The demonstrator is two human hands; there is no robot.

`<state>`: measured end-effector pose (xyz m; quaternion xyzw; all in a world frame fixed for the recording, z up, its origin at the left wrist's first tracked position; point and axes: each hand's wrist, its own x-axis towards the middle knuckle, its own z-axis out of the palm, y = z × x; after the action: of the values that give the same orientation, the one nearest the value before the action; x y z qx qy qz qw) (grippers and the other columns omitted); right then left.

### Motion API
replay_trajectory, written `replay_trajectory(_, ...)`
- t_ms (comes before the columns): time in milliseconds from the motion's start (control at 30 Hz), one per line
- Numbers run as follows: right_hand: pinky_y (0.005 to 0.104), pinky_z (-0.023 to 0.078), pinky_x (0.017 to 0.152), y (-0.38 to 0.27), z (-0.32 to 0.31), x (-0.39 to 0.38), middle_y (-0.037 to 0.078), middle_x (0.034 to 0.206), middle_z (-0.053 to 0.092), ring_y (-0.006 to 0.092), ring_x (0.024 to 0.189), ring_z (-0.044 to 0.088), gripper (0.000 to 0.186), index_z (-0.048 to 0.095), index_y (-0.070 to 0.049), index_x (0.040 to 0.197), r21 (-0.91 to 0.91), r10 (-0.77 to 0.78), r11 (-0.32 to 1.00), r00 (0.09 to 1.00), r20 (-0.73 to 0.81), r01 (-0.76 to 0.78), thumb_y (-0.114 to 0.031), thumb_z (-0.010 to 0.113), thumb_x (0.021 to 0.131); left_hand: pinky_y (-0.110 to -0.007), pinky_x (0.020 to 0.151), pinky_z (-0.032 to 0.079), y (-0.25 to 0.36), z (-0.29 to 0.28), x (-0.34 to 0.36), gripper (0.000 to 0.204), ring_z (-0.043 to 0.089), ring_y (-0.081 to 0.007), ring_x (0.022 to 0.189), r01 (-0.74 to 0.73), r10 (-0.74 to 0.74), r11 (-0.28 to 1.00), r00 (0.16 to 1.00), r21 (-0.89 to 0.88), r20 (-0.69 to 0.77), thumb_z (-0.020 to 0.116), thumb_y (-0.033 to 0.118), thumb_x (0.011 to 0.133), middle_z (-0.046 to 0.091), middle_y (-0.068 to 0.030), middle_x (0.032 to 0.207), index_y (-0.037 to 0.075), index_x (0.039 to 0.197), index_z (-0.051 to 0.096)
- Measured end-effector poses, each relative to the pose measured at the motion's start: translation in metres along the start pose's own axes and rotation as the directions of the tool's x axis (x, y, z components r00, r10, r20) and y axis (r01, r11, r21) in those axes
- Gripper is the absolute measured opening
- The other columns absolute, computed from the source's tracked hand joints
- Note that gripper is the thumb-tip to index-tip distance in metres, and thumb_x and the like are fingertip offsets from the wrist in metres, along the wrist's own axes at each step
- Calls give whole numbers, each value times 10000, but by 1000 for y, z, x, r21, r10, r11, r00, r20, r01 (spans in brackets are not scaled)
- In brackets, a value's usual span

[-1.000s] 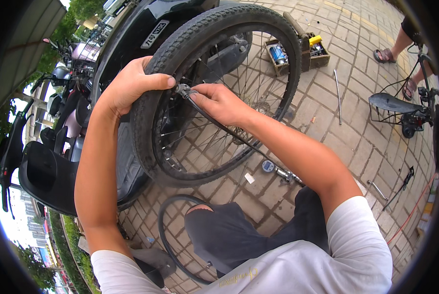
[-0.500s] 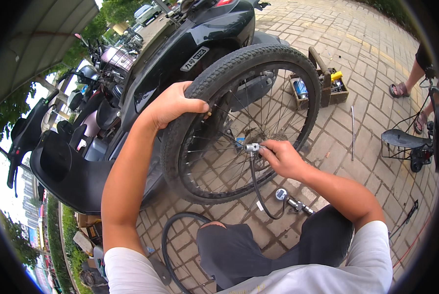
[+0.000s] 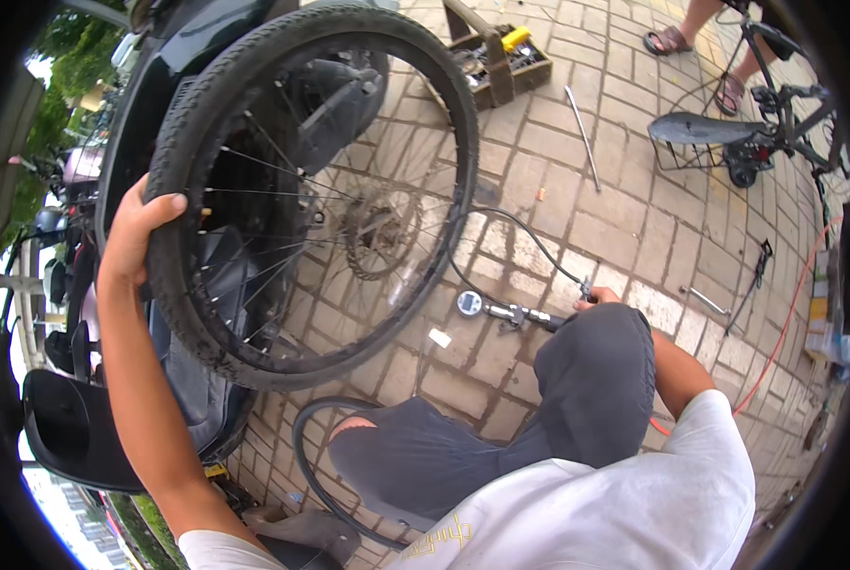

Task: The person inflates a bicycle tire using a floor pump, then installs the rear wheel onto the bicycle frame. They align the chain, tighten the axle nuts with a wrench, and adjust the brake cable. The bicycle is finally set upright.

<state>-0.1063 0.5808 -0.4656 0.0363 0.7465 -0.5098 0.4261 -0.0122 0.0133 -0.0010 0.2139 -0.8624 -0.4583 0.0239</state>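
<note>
A bicycle wheel (image 3: 167,275) with a knobbly black tyre, thin spokes and a brake disc (image 3: 379,237) stands tilted at the left, against a dark scooter. My left hand (image 3: 135,233) is closed round the left side of its tyre and rim, the thumb on the rim near the valve. At the right, beyond my knee, my right hand (image 3: 598,299) is shut on a metal air chuck (image 3: 586,285), apart from the wheel. The knee hides part of this hand. From the chuck a thin black hose (image 3: 525,228) loops back behind the wheel. A tyre inflator gauge (image 3: 470,303) lies on the paving.
The dark scooter (image 3: 183,57) is behind the wheel. A wooden toolbox (image 3: 525,76) stands at the back. A metal rod (image 3: 584,138) and a wrench (image 3: 708,301) lie on the bricks. Beyond them are a person's sandalled feet (image 3: 669,41) and a bicycle (image 3: 710,131).
My right hand has carried the air chuck from among the spokes out to the right, beside my knee. The view has shifted, and the left hand still holds the tyre.
</note>
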Motion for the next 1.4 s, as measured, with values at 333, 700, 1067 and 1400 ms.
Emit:
replay_trajectory(333, 409, 391, 883, 48, 90, 8, 57, 982, 599, 207, 1032, 577, 299, 619, -106, 1020, -858, -470, 351, 863, 186, 376, -330, 597, 824, -299, 798, 478, -13, -55, -11, 615, 583, -187, 927, 167, -133, 961, 978, 219, -161, 654, 457, 800, 593, -96, 1019, 51, 1239, 513)
replay_trajectory(700, 382, 429, 768, 54, 117, 46, 49, 872, 593, 227, 894, 580, 308, 622, -134, 876, -916, -586, 102, 767, 261, 389, -416, 674, 764, -264, 681, 468, 3, -15, -10, 575, 572, -142, 772, -3, 14, 988, 997, 151, -75, 682, 407, 756, 592, -56, 892, 17, 1147, 526)
replay_trajectory(1067, 479, 478, 769, -33, 66, -21, 212, 986, 632, 400, 908, 615, 330, 555, -30, 1140, -518, -490, 744, 872, 7, 422, -181, 624, 855, -279, 675, 485, 16, -5, -26, 618, 585, -164, 747, 26, -14, 996, 990, 87, -137, 716, 384, 674, 586, -67, 870, 8, 1125, 523)
replay_trajectory(1400, 356, 446, 578, -271, -45, -32, 140, 680, 593, 233, 597, 559, 352, 629, -19, 1102, -419, -775, 631, 542, -323, 653, -267, 693, 860, -268, 625, 498, 28, 16, -23, 617, 587, -154, 706, 29, -29, 1000, 992, -2, -122, 724, 353, 648, 568, -63, 844, -1, 1111, 523)
